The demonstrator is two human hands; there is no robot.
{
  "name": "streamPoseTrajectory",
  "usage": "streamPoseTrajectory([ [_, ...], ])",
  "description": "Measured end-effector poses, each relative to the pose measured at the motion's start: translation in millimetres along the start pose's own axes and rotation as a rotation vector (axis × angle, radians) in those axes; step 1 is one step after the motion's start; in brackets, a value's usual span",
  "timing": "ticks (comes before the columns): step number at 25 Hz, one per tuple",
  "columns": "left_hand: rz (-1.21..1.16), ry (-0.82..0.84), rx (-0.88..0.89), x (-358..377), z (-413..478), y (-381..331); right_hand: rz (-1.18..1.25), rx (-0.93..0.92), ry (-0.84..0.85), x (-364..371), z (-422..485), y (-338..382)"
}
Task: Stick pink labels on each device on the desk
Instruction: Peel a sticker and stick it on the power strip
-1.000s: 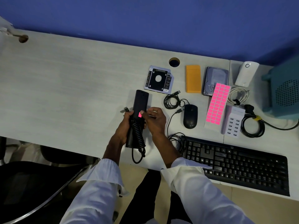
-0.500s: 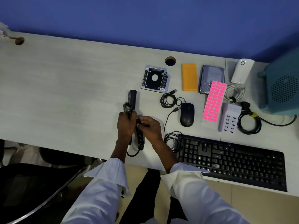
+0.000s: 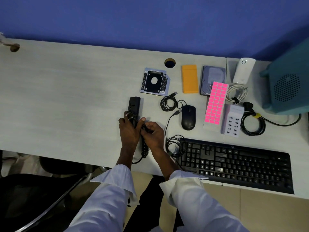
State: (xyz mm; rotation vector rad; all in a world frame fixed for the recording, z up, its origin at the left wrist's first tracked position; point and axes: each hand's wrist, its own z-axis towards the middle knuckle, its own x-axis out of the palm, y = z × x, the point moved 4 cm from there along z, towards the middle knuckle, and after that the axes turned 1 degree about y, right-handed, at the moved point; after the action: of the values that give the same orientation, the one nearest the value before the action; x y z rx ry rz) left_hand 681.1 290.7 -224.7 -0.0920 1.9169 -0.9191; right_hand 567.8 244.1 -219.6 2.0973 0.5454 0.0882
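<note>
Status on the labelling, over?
Left grip holds black device. Right grip pinches its coiled cord. Pink label sheet lies beside mouse. Nothing blocking.

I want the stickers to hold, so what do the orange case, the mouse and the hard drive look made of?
Orange case: likely matte plastic or rubbery silicone; flat, even colour, no glare. Mouse: black plastic, satin; soft sheen along its rounded back. Hard drive: probably metal, smooth grey lid with dull reflections; partly under the label sheet.

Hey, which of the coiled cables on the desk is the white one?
The white cable bundle, lying just right of the pink label sheet and in front of the white adapter. The other coils are black.
</note>
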Motion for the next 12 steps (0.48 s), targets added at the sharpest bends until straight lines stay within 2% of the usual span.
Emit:
streamPoseTrajectory([
  [8,0.181,-0.125,0.175,2.7,-6.2,-4.3,0.109,0.062,-0.015,-1.9,1.8,-3.1],
  [12,0.162,-0.089,0.157,4.4,-5.6,1.6,0.009,0.067,-0.004,0.9,5.3,-3.2],
])
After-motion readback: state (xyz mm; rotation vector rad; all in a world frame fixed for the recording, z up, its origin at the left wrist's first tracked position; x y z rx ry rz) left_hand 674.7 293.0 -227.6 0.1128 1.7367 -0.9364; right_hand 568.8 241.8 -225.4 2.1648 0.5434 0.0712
